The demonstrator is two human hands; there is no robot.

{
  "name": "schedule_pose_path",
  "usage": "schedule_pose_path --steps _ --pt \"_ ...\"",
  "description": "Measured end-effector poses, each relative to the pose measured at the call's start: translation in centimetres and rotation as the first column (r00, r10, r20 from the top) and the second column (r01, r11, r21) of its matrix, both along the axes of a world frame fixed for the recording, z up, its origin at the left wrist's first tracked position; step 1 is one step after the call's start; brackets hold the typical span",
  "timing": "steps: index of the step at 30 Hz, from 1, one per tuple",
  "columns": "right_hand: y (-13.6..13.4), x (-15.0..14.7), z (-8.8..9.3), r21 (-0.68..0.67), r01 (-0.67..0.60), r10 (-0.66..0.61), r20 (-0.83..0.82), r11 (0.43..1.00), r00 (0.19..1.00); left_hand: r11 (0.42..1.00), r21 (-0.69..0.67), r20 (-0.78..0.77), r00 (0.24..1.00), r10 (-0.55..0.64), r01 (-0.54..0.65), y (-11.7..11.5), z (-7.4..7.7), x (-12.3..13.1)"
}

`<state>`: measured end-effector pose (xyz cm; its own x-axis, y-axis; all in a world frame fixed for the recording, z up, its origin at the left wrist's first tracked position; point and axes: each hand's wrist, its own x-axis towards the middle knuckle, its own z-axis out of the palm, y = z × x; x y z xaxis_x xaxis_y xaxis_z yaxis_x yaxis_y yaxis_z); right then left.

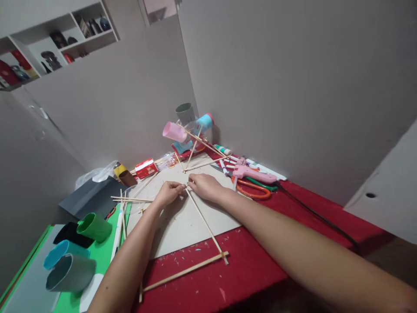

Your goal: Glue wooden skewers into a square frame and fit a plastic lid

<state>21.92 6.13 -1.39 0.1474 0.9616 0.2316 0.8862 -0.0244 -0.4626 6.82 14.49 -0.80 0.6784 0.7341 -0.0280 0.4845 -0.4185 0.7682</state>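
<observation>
Both hands meet at the upper end of a thin wooden stick (206, 224) above a pale board (166, 245). My left hand (170, 194) pinches that stick end between thumb and fingers. The fingertips of my right hand (202, 185) are closed right beside it; what they hold is too small to make out. At its near end the stick crosses a second wooden stick (185, 273), with a yellowish binding at the joint. That second stick meets another near the left forearm, which hides part of it. Beyond my hands stands a joined stick frame (205, 164).
Orange-handled scissors (254, 191), a pink glue gun (256, 173) with a black cord, and markers lie right on the red tablecloth (312, 217). Loose sticks (132, 200), a green cup (96, 227) and a grey cup (71, 274) are left. A pink cup (174, 131) is behind.
</observation>
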Motion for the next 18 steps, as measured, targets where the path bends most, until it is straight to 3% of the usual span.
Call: schedule_pose_path --steps 10,18 --pt "-0.4 -1.4 0.3 -0.177 -0.033 0.079 0.258 0.984 0.963 0.998 0.056 0.045 0.999 0.031 -0.033 -0.2 -1.8 0.1" --pt "-0.2 -1.7 0.2 -0.179 0.016 0.033 0.269 0.984 0.963 0.992 0.107 0.041 0.997 0.065 -0.069 -0.4 -2.6 0.2"
